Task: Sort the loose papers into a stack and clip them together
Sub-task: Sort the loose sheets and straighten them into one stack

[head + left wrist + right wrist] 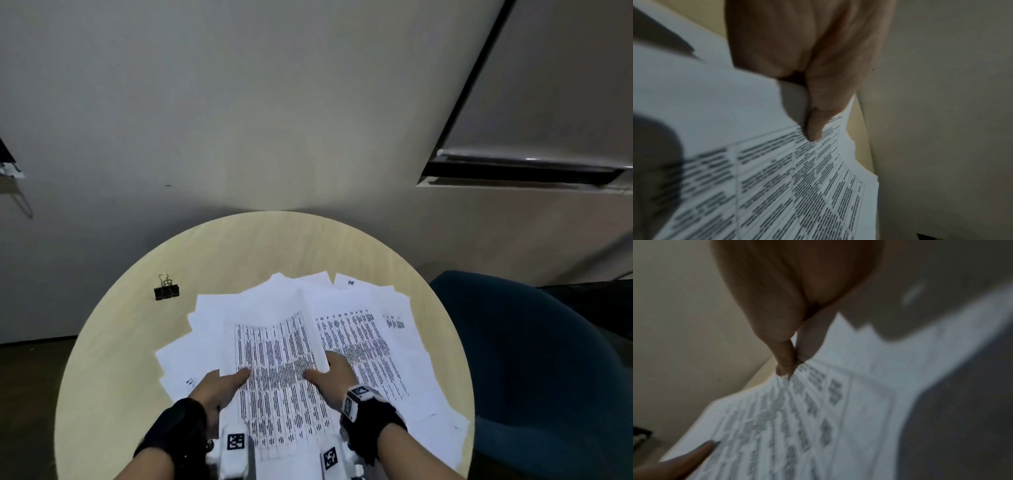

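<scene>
Loose printed papers point(370, 342) lie fanned across a round pale wooden table point(239, 246). Both hands hold one printed sheet point(277, 359) lifted above the pile. My left hand point(222, 383) pinches its left edge, thumb on top, seen close in the left wrist view as the thumb point(816, 126) on the sheet point(789, 186). My right hand point(329, 371) pinches the right edge, thumb on the print, fingers under; the right wrist view shows that pinch point(791, 363) on the paper point(818, 418). A black binder clip point(166, 290) sits alone at the table's far left.
A dark teal chair point(534, 359) stands right of the table. A pale wall rises behind it, with a dark rail point(520, 168) at upper right. Bare tabletop shows around the clip and along the far edge.
</scene>
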Motion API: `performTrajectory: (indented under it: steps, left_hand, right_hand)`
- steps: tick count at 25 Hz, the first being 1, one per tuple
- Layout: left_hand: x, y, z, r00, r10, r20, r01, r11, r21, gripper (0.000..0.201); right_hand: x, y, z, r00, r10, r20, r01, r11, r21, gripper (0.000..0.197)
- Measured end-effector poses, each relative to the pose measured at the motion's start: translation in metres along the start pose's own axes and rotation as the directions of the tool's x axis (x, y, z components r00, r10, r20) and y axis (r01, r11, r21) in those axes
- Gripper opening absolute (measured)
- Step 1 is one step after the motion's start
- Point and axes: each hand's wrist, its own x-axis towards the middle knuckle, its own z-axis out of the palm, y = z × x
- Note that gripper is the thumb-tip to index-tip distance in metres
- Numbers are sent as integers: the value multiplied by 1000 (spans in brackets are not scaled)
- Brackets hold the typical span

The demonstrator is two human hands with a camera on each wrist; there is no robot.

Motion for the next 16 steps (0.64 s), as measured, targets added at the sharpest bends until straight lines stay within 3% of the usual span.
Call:
performTrajectory:
  steps: [2, 3, 6, 9, 11, 13, 16]
  left_hand:
    - [7, -16, -7, 996, 26, -89, -9, 984, 176, 34]
    - [6, -20, -12, 994, 45, -100, -19, 969, 245, 23]
    - [5, -30, -34, 990, 0, -141, 44, 950, 310, 23]
    - [2, -39, -44, 990, -20, -143, 57, 964, 261, 22]
    - [5, -42, -45, 987, -18, -158, 59, 964, 261, 26]
    - [7, -44, -44, 985, -27, -169, 70, 965, 254, 30]
    - [7, -43, -43, 985, -33, -172, 74, 969, 235, 29]
  right_hand:
    - [3, 21, 6, 998, 18, -58, -17, 1000, 15, 21]
    - [5, 29, -1, 988, 4, -153, -5, 1000, -5, 19]
    - [18, 53, -48, 910, 61, -410, -129, 982, -140, 52]
    - [31, 84, -91, 885, 267, -381, -334, 935, -120, 96]
    - [28, 96, -97, 870, 377, -319, -463, 847, -261, 109]
    - [20, 101, -91, 857, 388, -340, -510, 739, -440, 105]
    - [17, 94, -85, 842, 404, -358, -528, 755, -388, 91]
